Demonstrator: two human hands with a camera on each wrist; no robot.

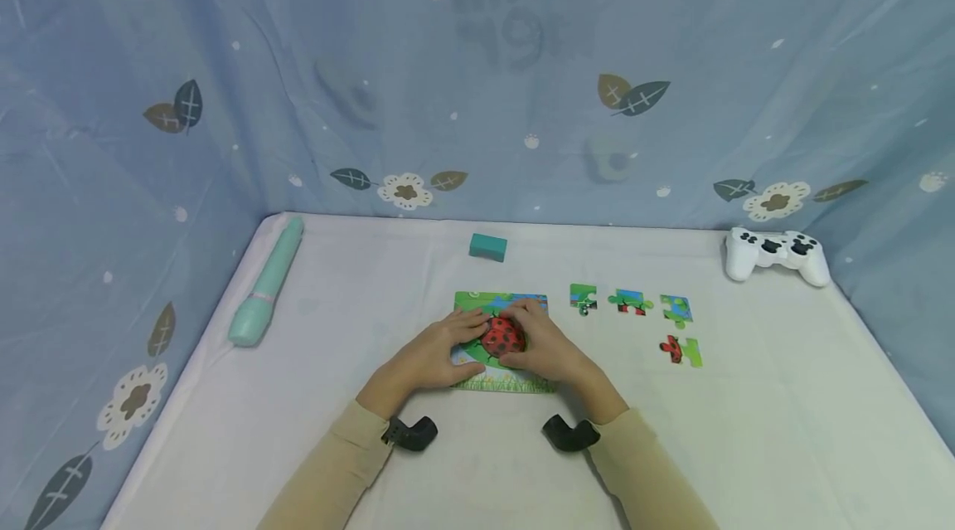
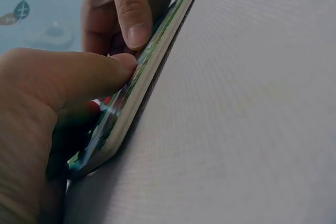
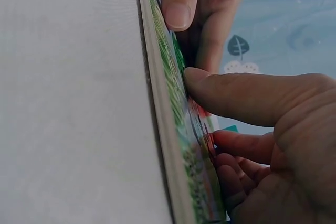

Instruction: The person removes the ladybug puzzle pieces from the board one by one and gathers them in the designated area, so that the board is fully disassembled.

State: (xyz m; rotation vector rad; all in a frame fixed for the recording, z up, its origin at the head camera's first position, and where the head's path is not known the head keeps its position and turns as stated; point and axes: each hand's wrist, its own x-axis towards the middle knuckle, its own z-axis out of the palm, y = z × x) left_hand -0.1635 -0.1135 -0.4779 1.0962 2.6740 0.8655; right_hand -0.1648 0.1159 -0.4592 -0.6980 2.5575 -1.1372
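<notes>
A jigsaw board (image 1: 507, 381) with a red ladybird picture (image 1: 502, 337) on green lies flat on the white table. My left hand (image 1: 435, 354) rests over its left side, thumb low and fingers reaching to the ladybird. From the other side my right hand (image 1: 550, 347) spans the ladybird's right edge, thumb below and fingers above. Close up in the left wrist view, the left thumb (image 2: 100, 77) lies on the board near its front edge. The right thumb (image 3: 236, 90) presses on the picture in the right wrist view, with the other fingers partly hidden behind it.
Several loose jigsaw pieces lie right of the board, among them a blue-green piece (image 1: 630, 301) and a red-and-green one (image 1: 681, 350). A teal block (image 1: 488, 247) sits behind the board. A mint wand-shaped device (image 1: 266, 285) lies far left, a white game controller (image 1: 776, 255) at back right.
</notes>
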